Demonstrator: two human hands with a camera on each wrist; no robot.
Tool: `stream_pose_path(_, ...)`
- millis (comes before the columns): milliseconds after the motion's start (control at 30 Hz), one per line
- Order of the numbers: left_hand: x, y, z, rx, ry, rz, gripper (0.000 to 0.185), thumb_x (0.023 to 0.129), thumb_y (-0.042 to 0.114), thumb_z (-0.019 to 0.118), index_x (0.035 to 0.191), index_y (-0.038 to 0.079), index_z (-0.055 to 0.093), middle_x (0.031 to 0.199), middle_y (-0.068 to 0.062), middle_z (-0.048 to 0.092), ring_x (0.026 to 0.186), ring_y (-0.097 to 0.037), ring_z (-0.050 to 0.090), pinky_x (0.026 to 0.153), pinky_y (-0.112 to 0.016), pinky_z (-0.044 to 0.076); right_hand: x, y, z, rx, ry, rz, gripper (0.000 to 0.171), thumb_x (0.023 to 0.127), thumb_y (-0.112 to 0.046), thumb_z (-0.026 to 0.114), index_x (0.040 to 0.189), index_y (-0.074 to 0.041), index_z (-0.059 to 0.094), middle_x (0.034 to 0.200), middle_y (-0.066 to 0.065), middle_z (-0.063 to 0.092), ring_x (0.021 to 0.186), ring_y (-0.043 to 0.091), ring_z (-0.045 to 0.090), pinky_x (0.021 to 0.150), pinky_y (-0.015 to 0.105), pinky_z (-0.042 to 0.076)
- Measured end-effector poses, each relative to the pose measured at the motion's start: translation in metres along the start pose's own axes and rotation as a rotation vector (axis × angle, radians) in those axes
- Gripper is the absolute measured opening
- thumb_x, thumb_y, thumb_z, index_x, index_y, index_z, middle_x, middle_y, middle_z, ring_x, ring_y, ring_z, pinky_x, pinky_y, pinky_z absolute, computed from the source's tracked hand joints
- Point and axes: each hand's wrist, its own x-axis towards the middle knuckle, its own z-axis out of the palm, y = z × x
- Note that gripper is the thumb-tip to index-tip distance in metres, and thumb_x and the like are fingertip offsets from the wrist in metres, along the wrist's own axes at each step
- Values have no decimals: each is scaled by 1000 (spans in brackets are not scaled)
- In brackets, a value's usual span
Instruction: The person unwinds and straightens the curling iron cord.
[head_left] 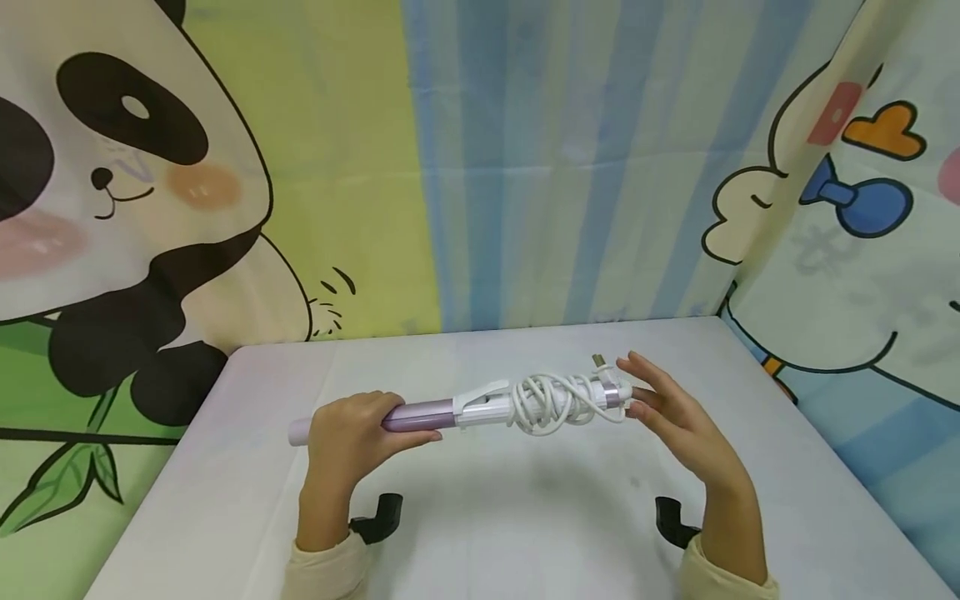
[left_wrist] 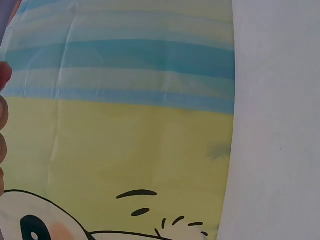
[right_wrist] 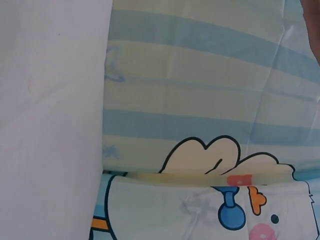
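A curling iron (head_left: 483, 407) with a lilac barrel and a white handle is held level above the white table. Its white cord (head_left: 551, 404) is wound in loops around the handle, and the plug (head_left: 598, 361) sticks up near the right end. My left hand (head_left: 352, 433) grips the barrel near its pale tip. At the handle's end my right hand (head_left: 686, 425) has its fingers spread and fairly straight; whether they touch the end is unclear. Only fingertips (left_wrist: 3, 112) of the left hand show in the left wrist view, and a sliver of the right hand (right_wrist: 313, 25) in the right wrist view.
The white table (head_left: 495, 517) spans the space below the hands. A striped, cartoon-printed curtain (head_left: 540, 167) stands along its back and sides. Two black curved pieces (head_left: 386, 517) project beside the wrists, at the sleeves.
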Motion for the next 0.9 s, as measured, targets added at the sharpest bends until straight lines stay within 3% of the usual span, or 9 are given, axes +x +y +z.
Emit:
stream_pose_path(133, -2, 0, -7, 10, 25, -12, 72, 70, 83, 33, 61, 17, 60, 51, 7, 54, 40, -4, 38, 39, -20, 29, 2, 6, 4, 44, -14, 69, 52, 94, 1, 42, 143, 1, 21, 123, -10, 50, 99, 4, 58, 79, 21, 50)
stream_pose_path(233, -2, 1, -10, 12, 38, -12, 73, 71, 82, 31, 61, 16, 60, 51, 7, 55, 40, -4, 38, 39, -20, 29, 4, 10, 4, 140, -49, 37, 46, 95, 4, 37, 139, 6, 25, 111, -8, 59, 91, 9, 63, 76, 26, 52)
stream_pose_path(467, -3, 2, -14, -2, 38, -23, 75, 71, 82, 33, 62, 13, 62, 52, 3, 58, 40, -7, 44, 38, -22, 30, 8, 14, 6, 362, -80, -47, 47, 94, 9, 34, 140, 4, 27, 114, 0, 61, 92, 15, 65, 76, 27, 51)
stream_pose_path(733, -3, 2, -14, 10, 69, -32, 76, 72, 82, 32, 64, 13, 64, 54, 2, 60, 40, -10, 47, 37, -24, 30, 15, 11, 15, 587, -49, -105, 49, 91, 13, 30, 139, 0, 31, 116, 2, 57, 98, 9, 59, 82, 21, 48)
stream_pose_path(900, 0, 4, -12, -8, 54, -27, 76, 73, 81, 34, 65, 12, 65, 56, 1, 62, 42, -12, 50, 38, -25, 32, 15, 9, 18, 603, -22, -121, 50, 91, 14, 30, 140, 1, 28, 113, 1, 56, 92, 8, 56, 80, 18, 47)
